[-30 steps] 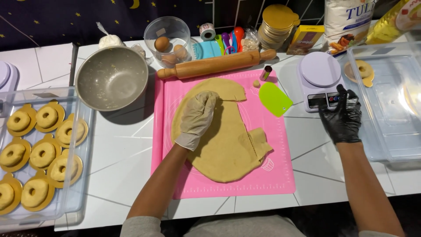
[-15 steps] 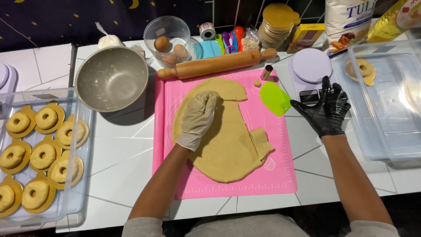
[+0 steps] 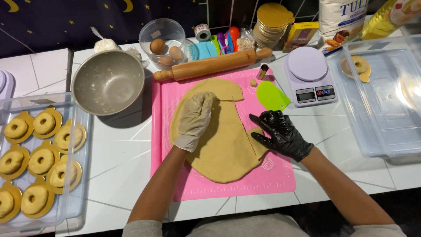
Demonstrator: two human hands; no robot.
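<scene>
Rolled dough (image 3: 223, 145), a pale tan sheet with an uneven outline and a cut flap at its upper edge, lies flat on a pink silicone mat (image 3: 272, 180) at the centre of the white tiled table (image 3: 118, 145).

At twelve o'clock from the dough, at the table's far edge, stand the packages: a yellow rectangular box (image 3: 300, 34), and at one o'clock a white paper flour sack (image 3: 342, 19) with blue lettering and a yellow plastic bag (image 3: 388, 17). A stack of round gold cardboard discs (image 3: 272, 22) sits beside the box.

A smooth wooden rolling pin (image 3: 212, 65) lies across the mat's top edge. At ten o'clock sits a dull metal mixing bowl (image 3: 108, 81), and behind it a clear bowl of brown eggs (image 3: 163, 37). A lime-green plastic scraper (image 3: 271, 95) rests at two o'clock, next to a lilac digital scale (image 3: 309, 74). A clear plastic tub (image 3: 44, 153) at nine o'clock holds ring-shaped dough pieces on gold cards; another clear tub (image 3: 386, 101) stands at three o'clock.

My left hand (image 3: 195, 120), in a cream glove, lies flat and spread on the dough's upper half. My right hand (image 3: 280, 134), in a glossy black glove, has fingers spread, fingertips touching the dough's right edge; neither pinches anything.
</scene>
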